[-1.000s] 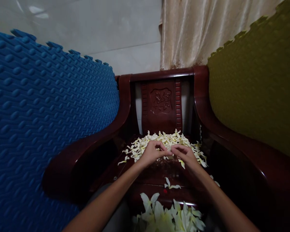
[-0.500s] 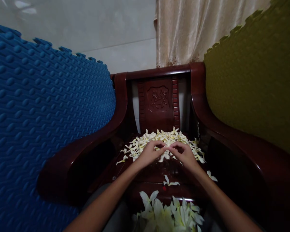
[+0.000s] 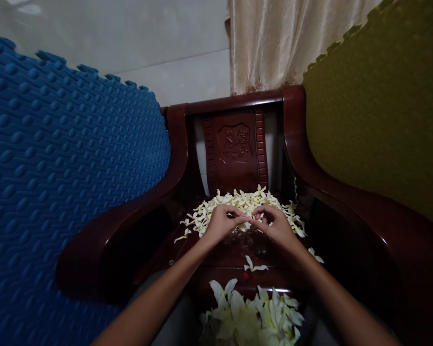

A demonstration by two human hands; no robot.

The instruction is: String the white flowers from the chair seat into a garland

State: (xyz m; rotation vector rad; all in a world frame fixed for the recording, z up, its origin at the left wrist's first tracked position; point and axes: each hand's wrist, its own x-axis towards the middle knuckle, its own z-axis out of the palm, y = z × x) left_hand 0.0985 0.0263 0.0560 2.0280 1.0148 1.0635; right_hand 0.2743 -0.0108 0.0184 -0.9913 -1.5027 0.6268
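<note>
My left hand (image 3: 223, 222) and my right hand (image 3: 276, 225) meet fingertip to fingertip above the chair seat. The left fingers are pinched together; whatever is between them is too small to make out. On the right, thumb and fingers curl inward, and their hold is likewise unclear. Just behind both hands lies a wide heap of white flowers (image 3: 234, 199) on the seat. A single white flower (image 3: 254, 265) rests closer to me. At the bottom, a large cluster of white flowers (image 3: 250, 317) sits near my lap.
The dark red wooden chair (image 3: 234, 175) has a carved back and curved arms. A blue foam mat (image 3: 75, 144) stands along the left arm, an olive-yellow mat (image 3: 375, 125) along the right. Behind hang beige curtains (image 3: 267, 43) over a pale tiled floor (image 3: 147, 38).
My right fingers have spread slightly, with the index finger lifted from the meeting point. The white flower seen just under my fingertips shows less now. The view has shifted a little.
</note>
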